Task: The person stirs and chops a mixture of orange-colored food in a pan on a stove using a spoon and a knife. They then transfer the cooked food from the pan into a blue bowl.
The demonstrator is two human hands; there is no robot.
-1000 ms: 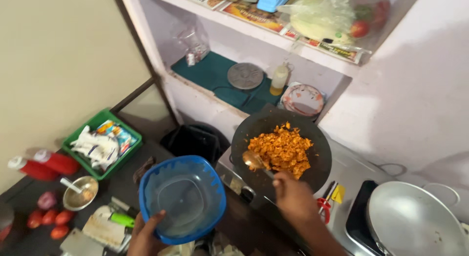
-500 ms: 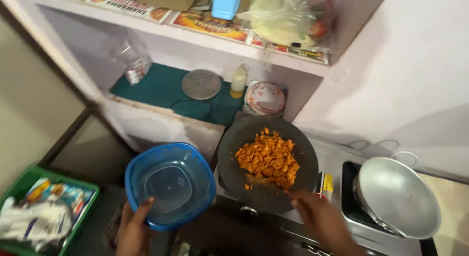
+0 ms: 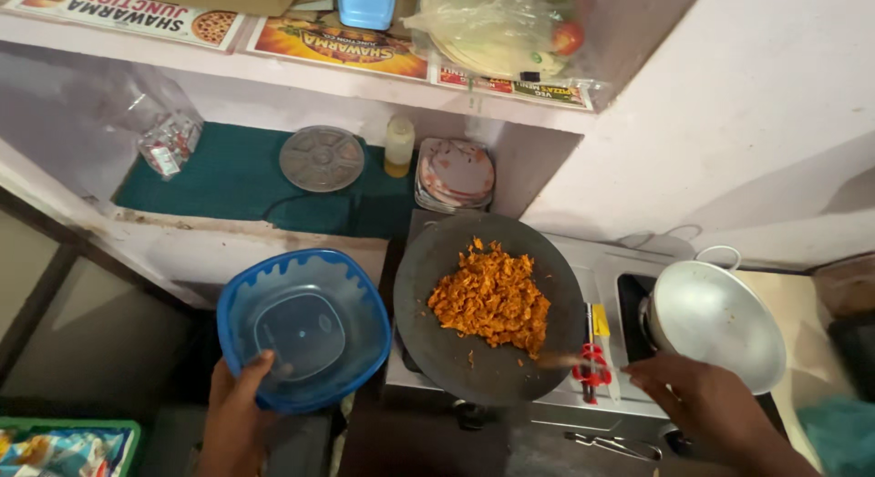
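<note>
The blue plastic bowl (image 3: 305,329) is held just left of the dark flat pan (image 3: 489,306), tilted so its open mouth faces up and toward the camera. It is squarish with rounded corners, with no clear long axis. The left hand (image 3: 239,409) grips its near rim, thumb over the edge. The orange cooked food (image 3: 492,297) sits heaped in the pan's middle. The right hand (image 3: 706,406) seems to hold a blurred spoon (image 3: 561,359) at the pan's near edge; its grip is hard to make out. To do this well, I judge the bowl's rim should stay close against the pan. 1 metal wok (image 3: 717,324) rests at right.
</note>
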